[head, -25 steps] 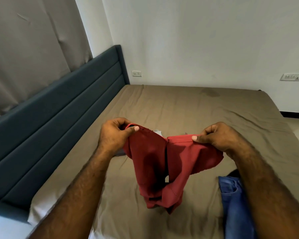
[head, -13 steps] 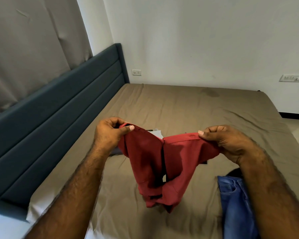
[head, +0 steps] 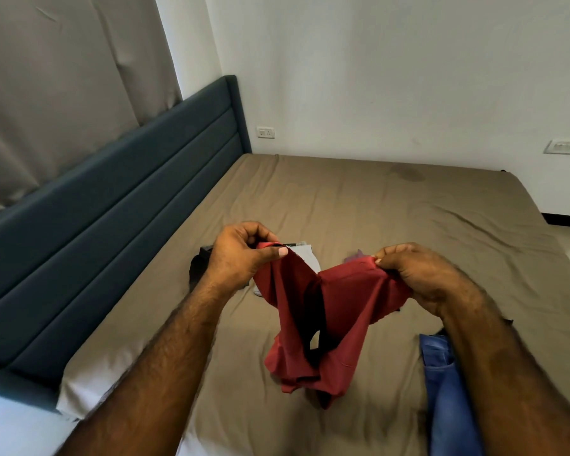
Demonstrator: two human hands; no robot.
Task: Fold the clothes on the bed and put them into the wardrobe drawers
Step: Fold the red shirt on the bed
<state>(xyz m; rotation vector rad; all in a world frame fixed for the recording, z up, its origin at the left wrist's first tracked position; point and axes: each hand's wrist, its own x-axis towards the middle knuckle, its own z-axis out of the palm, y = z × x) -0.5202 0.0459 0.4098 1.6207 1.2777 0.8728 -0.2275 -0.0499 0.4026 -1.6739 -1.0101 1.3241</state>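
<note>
Our two bare arms and hands

We see our left hand (head: 241,258) and right hand (head: 418,274) uncovered, with no rings, gloves or watch on either. Our forearms are bare as far as the bottom edge, with no sleeve showing, and dark hair runs along both. Our left thumbnail is short and pale.

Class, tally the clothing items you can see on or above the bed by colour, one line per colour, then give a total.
Red: 1, the red garment, held up by the left hand and right hand
Blue: 1, the blue jeans
Black: 1, the black item
White: 1, the white item
Purple: 1, the purple scrap, mostly hidden
Total: 5
</note>
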